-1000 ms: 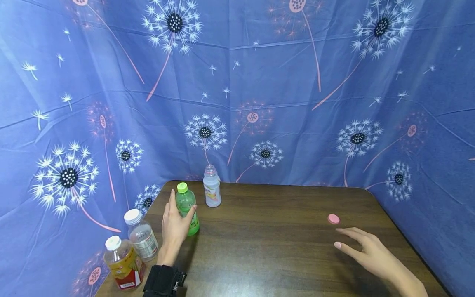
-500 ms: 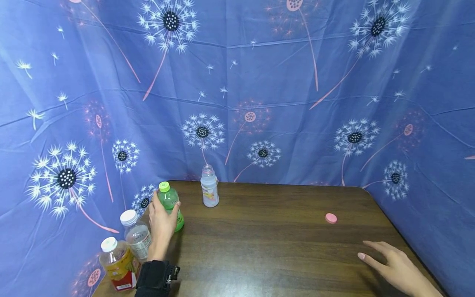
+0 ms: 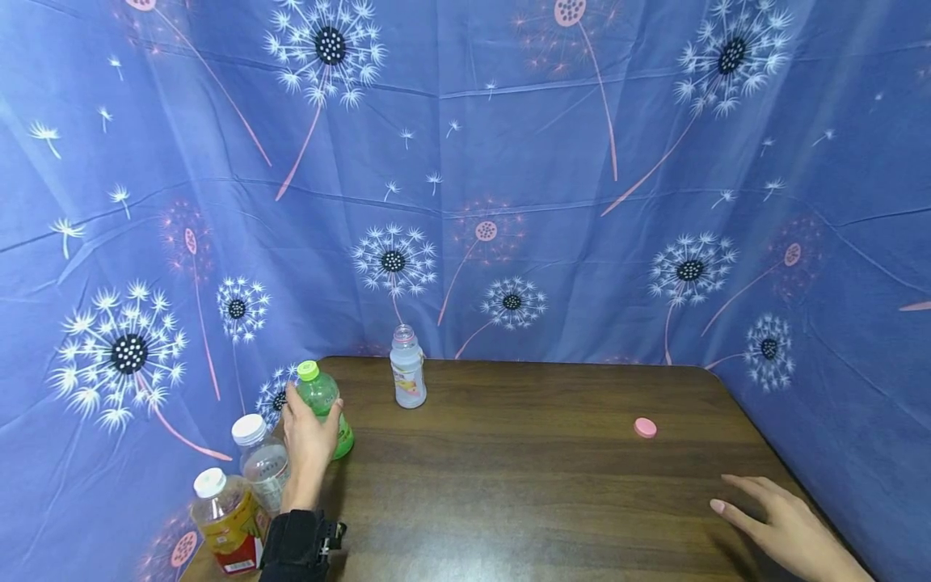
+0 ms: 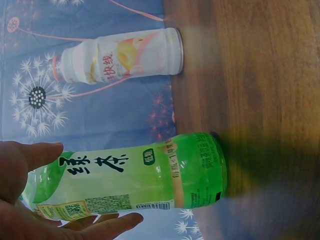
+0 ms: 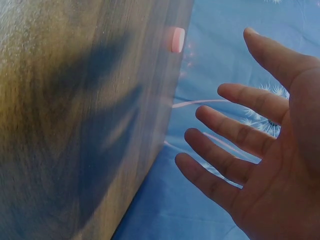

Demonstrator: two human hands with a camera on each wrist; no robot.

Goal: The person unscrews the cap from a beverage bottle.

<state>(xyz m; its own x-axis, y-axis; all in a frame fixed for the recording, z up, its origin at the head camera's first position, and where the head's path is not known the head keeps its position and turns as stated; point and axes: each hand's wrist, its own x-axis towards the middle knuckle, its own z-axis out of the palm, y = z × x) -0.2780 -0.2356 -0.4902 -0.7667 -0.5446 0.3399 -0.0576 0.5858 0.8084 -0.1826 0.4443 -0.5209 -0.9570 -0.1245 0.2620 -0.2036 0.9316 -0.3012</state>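
My left hand (image 3: 309, 440) grips a green tea bottle (image 3: 318, 394) with a lime-green cap, thumb on its right side and fingers around the left. The left wrist view shows the bottle's label (image 4: 117, 172) between thumb and fingers, its base close to the wooden table. Beyond it stands an uncapped whitish drink bottle (image 3: 408, 376). At the table's right side my right hand (image 3: 781, 525) hovers with fingers spread and nothing in it. A pink bottle cap (image 3: 645, 428) lies on the table ahead of that hand, and also shows in the right wrist view.
At the table's left edge stand a clear bottle with a white cap (image 3: 250, 430) and a yellow-and-red labelled bottle (image 3: 231, 525). The brown wooden table (image 3: 509, 477) ends at a blue dandelion-print cloth (image 3: 567, 307) behind and on both sides.
My left hand has moved left with the green tea bottle, closer to the two white-capped bottles. My right hand has drawn back to the right, away from the pink cap.
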